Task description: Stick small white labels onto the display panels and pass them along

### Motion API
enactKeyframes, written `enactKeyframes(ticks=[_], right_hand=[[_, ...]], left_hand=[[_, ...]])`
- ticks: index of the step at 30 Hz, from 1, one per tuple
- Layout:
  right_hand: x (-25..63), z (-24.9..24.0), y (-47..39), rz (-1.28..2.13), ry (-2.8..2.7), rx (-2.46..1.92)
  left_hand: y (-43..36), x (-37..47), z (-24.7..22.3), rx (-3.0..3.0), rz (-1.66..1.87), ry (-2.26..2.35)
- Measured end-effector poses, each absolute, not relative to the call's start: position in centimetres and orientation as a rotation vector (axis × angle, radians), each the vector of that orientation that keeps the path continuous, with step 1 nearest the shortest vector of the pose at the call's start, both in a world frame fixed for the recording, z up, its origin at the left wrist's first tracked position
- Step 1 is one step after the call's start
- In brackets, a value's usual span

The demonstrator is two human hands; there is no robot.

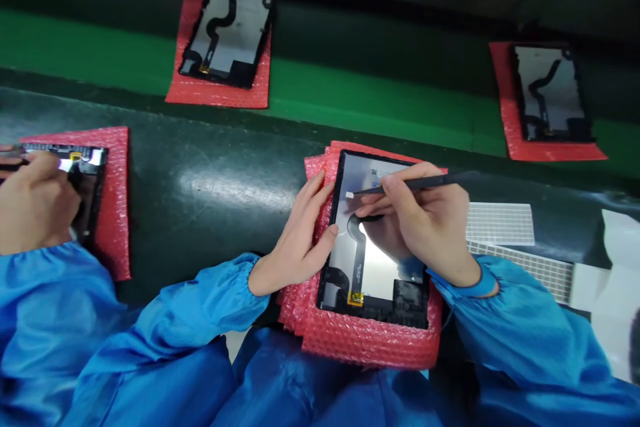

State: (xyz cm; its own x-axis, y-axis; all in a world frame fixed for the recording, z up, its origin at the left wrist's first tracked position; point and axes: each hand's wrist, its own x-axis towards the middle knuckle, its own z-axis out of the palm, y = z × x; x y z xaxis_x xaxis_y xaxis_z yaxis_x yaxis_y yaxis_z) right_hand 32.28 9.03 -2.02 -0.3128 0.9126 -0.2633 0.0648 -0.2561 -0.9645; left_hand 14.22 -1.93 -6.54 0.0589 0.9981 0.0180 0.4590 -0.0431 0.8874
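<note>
In front of me a tablet screen assembly (pixel 345 260) lies back side up on a stack of red bubble-wrap sheets (pixel 370 347). A black flex cable (pixel 359 257) with a gold end runs down its silvery back. My right hand (pixel 425 220) grips black tweezers (pixel 420 183), their tips at a small white sticker (pixel 349 195) over the upper left of the back. Whether the sticker touches the surface I cannot tell. My left hand (pixel 300 240) rests with fingers stretched along the assembly's left edge, thumb on the frame.
White sheets of small stickers (pixel 500 223) lie to the right, beside white paper (pixel 617 280). On the green strip beyond, two more screen assemblies (pixel 245 33) (pixel 550 90) sit on red bubble wrap. At left a co-worker's hand (pixel 37 203) works over another assembly (pixel 93 193).
</note>
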Motion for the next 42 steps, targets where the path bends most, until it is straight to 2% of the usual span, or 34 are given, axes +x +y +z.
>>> enactKeyframes(ticks=[5,29,42], right_hand=[[31.6,-3.7,9.5,1.691,-1.351,-1.292],[31.4,-3.7,9.6,1.684,-1.394,-1.325],[31.5,-3.7,9.7,1.720,-1.422,-1.334]], left_hand=[[-1.8,14.3,-6.4,1.601,0.941,1.483],[-1.6,14.5,-6.1,1.655,0.927,1.557],[-0.5,13.0,-5.4,2.121,0.686,1.728]])
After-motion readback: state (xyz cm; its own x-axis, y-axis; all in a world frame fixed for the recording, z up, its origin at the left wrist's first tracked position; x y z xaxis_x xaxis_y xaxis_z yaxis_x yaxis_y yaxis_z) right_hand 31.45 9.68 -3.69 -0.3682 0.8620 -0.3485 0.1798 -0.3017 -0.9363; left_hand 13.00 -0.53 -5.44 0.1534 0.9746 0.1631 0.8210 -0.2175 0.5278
